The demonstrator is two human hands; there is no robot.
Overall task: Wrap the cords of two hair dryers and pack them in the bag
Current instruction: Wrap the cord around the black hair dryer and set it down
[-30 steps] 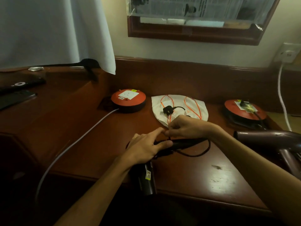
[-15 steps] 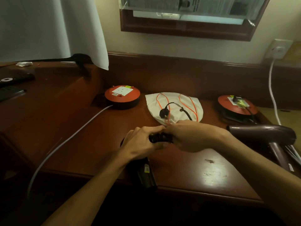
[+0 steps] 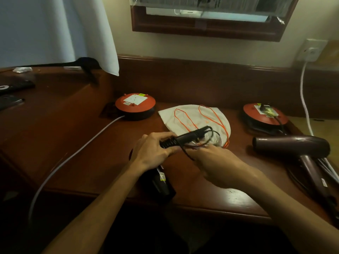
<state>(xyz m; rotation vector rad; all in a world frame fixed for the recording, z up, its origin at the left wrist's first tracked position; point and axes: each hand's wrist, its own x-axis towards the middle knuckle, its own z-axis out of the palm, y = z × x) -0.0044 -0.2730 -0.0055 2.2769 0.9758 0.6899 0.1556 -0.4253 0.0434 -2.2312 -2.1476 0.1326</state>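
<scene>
A black hair dryer [image 3: 163,182] lies at the desk's front edge, its body under my left wrist and its handle [image 3: 185,137] raised toward the bag. My left hand [image 3: 152,151] grips that handle over the cord coils wound on it. My right hand [image 3: 218,164] pinches the thin black cord [image 3: 187,153] just right of the handle. Behind the hands lies a flat white drawstring bag [image 3: 183,118] with orange strings. A second, dark maroon hair dryer [image 3: 293,146] rests on the desk at the right, its cord bundled by its handle.
Two red cord reels stand at the back: one [image 3: 135,104] left of the bag with a white cable [image 3: 73,156] running off the front, one [image 3: 264,114] on the right. A white cable [image 3: 304,99] hangs from a wall socket. Remote controls [image 3: 12,87] lie far left.
The dryer handle has been lifted and now points toward the bag. The plug that lay on the bag has gone from there. My right hand has moved down and right along the cord.
</scene>
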